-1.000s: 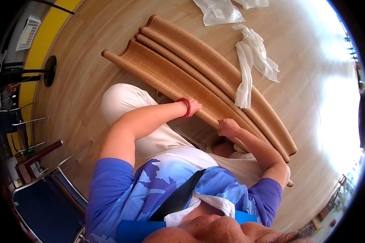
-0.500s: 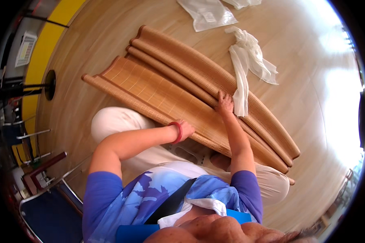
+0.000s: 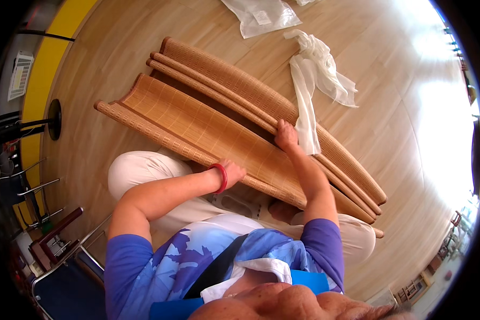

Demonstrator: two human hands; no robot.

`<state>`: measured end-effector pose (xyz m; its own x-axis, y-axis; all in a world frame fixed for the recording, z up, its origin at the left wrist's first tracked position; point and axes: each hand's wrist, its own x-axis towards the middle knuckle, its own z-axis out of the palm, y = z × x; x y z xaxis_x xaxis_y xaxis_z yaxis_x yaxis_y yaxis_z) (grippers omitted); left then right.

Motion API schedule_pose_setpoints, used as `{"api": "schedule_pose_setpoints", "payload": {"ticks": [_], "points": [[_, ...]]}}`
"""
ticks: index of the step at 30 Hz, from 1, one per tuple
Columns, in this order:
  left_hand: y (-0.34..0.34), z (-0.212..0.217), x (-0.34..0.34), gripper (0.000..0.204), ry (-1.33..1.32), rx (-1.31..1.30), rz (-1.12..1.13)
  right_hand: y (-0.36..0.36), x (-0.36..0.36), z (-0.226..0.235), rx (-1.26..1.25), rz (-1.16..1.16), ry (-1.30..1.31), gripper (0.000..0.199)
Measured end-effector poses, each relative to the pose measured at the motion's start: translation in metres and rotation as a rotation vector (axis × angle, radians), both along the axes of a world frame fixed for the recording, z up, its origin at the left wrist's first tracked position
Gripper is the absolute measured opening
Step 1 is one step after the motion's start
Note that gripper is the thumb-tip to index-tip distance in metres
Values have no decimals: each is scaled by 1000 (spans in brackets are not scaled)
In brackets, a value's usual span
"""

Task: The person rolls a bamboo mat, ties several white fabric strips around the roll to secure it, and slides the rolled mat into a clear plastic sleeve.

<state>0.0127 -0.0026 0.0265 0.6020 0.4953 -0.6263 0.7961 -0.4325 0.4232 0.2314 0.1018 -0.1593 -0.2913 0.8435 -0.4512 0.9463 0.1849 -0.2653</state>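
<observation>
Mat: centre frame, on floor, long axis upper left to lower right | left hand: fingers curled on near edge | right hand: fingers pressed onto far fold, nearer the rolls.

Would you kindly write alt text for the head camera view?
Seen from above, a seated person's left hand presses the near edge of a folded bamboo mat on a wooden floor, while the right hand grips a farther fold. A white cloth lies across the mat.
</observation>
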Motion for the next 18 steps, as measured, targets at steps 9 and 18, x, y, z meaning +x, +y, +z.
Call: {"api": "schedule_pose_setpoints", "payload": {"ticks": [9,18], "points": [[-1,-9,-13,12,-33,77,65,183,39,165,258,97,-140,15],[10,-48,-17,20,68,219,49,256,18,226,802,85,-253,18]]}}
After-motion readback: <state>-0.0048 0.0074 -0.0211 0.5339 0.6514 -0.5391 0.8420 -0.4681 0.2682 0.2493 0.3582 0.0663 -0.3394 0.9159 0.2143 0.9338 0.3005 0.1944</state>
